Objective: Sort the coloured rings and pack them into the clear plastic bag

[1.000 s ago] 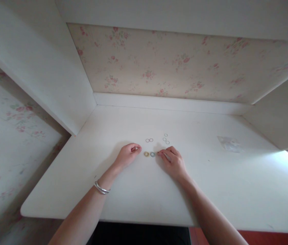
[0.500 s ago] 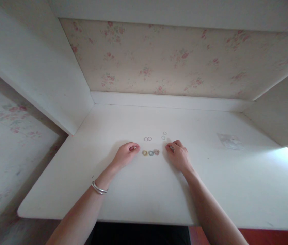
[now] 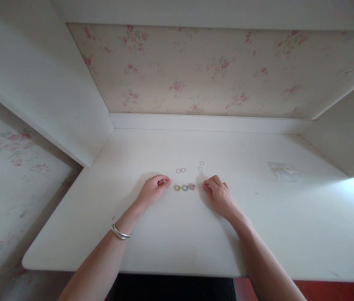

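Note:
A yellowish ring, a blue-grey ring and a pinkish-brown ring, all thick-banded, lie in a row between my hands. My left hand rests on the table left of the yellowish ring, thumb and fingertips closed together; anything in them is hidden. Right of the pinkish-brown ring, my right hand pinches a thin ring, mostly covered by the fingertips. Behind the row, two thin reddish rings lie side by side. Two thin pale rings lie farther right.
A clear plastic bag lies on the right of the white table. A white side panel rises at the left, and a low ledge runs along the back under flowered wallpaper. A small dark speck sits beside my left wrist.
My right hand let go of the pinkish-brown ring at the row's right end, reached to the thin pale rings, took one and drew back slightly nearer. My left hand stayed nearly still.

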### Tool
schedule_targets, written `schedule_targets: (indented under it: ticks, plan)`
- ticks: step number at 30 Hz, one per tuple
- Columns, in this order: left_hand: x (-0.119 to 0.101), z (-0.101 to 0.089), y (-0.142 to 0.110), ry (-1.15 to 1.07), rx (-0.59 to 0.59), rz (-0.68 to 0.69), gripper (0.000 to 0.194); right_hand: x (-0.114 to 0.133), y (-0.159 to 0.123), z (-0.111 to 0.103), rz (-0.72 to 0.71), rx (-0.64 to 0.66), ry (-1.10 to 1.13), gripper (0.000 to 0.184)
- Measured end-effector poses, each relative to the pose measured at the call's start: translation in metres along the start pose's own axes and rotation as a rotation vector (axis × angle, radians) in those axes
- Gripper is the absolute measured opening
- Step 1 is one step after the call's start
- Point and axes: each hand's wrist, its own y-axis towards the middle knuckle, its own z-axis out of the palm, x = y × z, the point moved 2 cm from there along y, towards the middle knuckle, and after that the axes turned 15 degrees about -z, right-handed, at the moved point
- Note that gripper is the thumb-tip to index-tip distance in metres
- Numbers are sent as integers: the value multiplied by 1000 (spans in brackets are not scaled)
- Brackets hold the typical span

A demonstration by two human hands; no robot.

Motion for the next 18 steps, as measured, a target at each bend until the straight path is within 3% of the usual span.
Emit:
schedule_targets:
  ticks: [8, 13, 18]
  plan:
    - [3, 2, 1, -11, -4, -8, 33, 7, 2, 4, -28, 38, 41, 24]
    - [-4, 8, -1, 18, -56, 32, 31, -5, 3, -3, 80, -165, 166, 23]
    - [-40, 26, 1, 207, 4, 239, 23, -24, 2, -6, 304, -359, 161, 27]
